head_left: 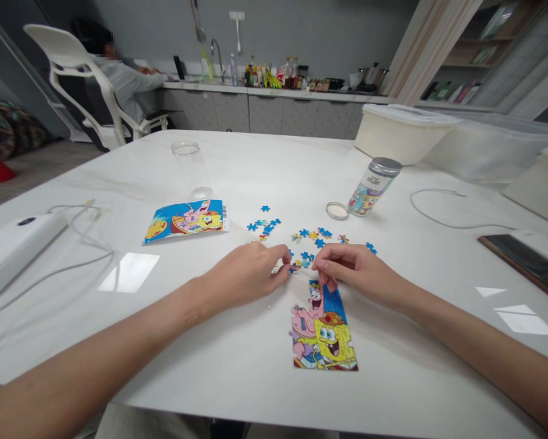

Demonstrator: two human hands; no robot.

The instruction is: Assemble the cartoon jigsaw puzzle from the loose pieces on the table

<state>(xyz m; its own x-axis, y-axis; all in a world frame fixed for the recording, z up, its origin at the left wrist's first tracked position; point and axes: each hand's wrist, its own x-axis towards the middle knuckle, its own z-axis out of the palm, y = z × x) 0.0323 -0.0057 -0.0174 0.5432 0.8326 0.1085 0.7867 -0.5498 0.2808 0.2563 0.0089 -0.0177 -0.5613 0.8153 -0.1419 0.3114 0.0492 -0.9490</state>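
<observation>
A partly assembled cartoon jigsaw (pixel 324 332) lies on the white table (pixel 265 366) in front of me. Just beyond its top edge, my left hand (pixel 249 273) is curled, its fingertips pinching a small puzzle piece (pixel 295 267). My right hand (pixel 354 271) is also curled, with its fingertips resting on the top edge of the assembled part. Several loose blue pieces (pixel 308 235) are scattered just past both hands. A printed reference picture (pixel 187 221) lies to the left.
A puzzle canister (pixel 374 186) lies tilted at the right, its clear lid (pixel 337 210) beside it. An empty clear tube (pixel 191 167) stands further back. A white device with cables (pixel 13 244) sits at left, a dark tablet (pixel 525 262) at right. Another person sits at the far counter.
</observation>
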